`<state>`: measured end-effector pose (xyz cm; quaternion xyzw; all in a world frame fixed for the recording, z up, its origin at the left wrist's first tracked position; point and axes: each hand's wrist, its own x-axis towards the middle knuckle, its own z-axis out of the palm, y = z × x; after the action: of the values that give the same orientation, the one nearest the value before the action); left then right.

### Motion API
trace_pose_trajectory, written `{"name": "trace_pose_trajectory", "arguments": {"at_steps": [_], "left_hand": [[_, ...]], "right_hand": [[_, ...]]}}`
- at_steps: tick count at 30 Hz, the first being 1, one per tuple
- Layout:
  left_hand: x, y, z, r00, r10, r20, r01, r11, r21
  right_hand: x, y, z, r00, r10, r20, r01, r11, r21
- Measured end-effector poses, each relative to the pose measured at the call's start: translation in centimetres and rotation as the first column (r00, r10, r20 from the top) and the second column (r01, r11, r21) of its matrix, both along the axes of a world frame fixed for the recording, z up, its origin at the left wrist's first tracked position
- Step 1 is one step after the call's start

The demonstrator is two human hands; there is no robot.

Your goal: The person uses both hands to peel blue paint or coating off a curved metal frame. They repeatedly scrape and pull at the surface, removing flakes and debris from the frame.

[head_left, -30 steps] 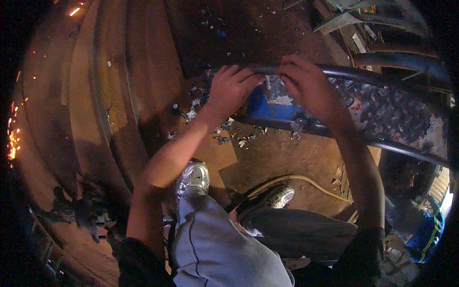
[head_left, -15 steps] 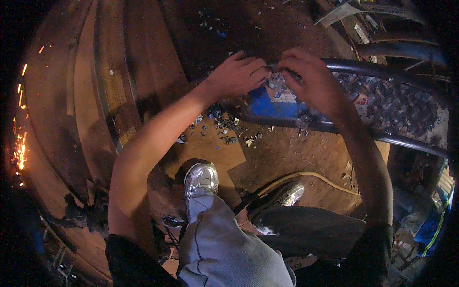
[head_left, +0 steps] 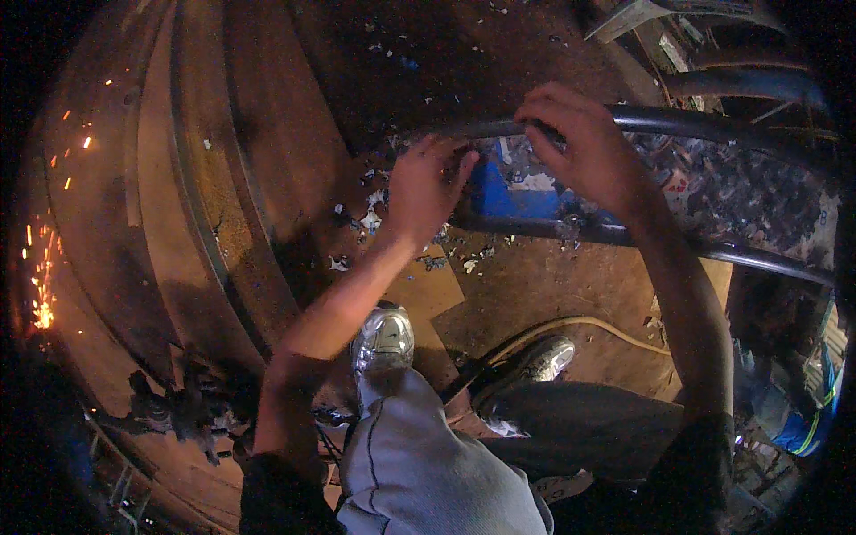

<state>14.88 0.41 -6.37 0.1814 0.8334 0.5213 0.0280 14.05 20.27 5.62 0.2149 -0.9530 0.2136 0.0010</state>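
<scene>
Left hand (head_left: 423, 187) bends loosely at the left end of the frame (head_left: 687, 122), thumb apart; right hand (head_left: 587, 147) curls over its far tube — I cannot tell whether either grips. Scraps (head_left: 373, 218) lie left of the frame, shoes (head_left: 385, 339) and a hose (head_left: 615, 333) on its near side — sparks (head_left: 43, 314) far to its left.

Panel (head_left: 515, 198): one dark character (head_left: 822, 215) at the right end; small red marks (head_left: 679, 185) on the pale area, too blurred to read. Left shoe (head_left: 383, 343): small dark emblem on the toe. Pale scrap (head_left: 568, 486), lower edge: dark lettering, partly hidden.
</scene>
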Motion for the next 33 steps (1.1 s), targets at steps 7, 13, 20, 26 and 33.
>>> {"name": "trace_pose_trajectory", "arguments": {"at_steps": [7,13,20,26,33], "left_hand": [[0.9,2.7,0.7,0.989,0.127,-0.070,-0.124,0.991,0.046],[0.6,3.1,2.5,0.991,0.116,0.064,-0.104,0.980,-0.171],[0.3,3.6,3.5,0.994,0.052,0.094,-0.024,0.960,-0.278],[0.5,4.1,3.3,0.999,0.033,0.035,-0.020,0.946,-0.323],[-0.2,2.9,3.4,0.972,0.115,0.204,-0.080,0.982,-0.172]], "right_hand": [[0.4,0.4,1.2,0.995,-0.101,-0.009,0.100,0.990,-0.101],[1.7,1.8,4.6,0.966,-0.252,0.058,0.258,0.929,-0.265],[2.1,2.6,6.2,0.967,-0.255,-0.023,0.234,0.916,-0.326],[1.8,2.9,7.1,0.974,-0.228,-0.019,0.214,0.938,-0.272],[2.5,3.3,8.7,0.966,-0.252,0.065,0.259,0.909,-0.326]]}}
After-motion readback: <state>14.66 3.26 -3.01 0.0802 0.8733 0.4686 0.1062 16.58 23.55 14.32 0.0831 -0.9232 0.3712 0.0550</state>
